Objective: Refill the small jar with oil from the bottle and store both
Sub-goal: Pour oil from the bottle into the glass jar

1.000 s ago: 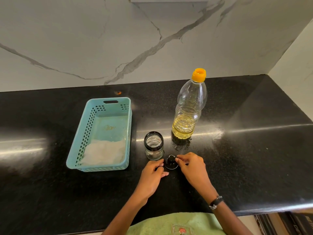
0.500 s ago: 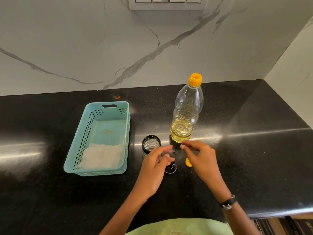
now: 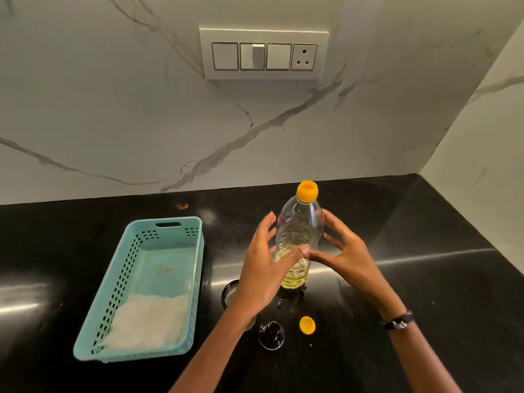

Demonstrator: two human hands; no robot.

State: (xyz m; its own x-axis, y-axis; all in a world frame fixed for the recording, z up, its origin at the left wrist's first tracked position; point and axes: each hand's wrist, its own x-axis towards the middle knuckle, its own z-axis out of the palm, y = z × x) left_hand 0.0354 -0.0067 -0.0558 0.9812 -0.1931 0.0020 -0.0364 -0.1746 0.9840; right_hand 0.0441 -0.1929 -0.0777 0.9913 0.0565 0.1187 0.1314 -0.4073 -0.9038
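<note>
Fingers of both hands are now spread and nearly straight on either side of the bottle [image 3: 297, 242], no longer busy with the jar lid [image 3: 271, 333] near the counter's front edge. The left hand [image 3: 262, 268] and right hand [image 3: 344, 258] hold nothing; whether they already touch the plastic is hard to say. One yellow cap [image 3: 307, 325] lies beside the lid, so pouring comes next. The small jar [image 3: 230, 293] stands open behind the left wrist, beside the basket [image 3: 124, 268].
</note>
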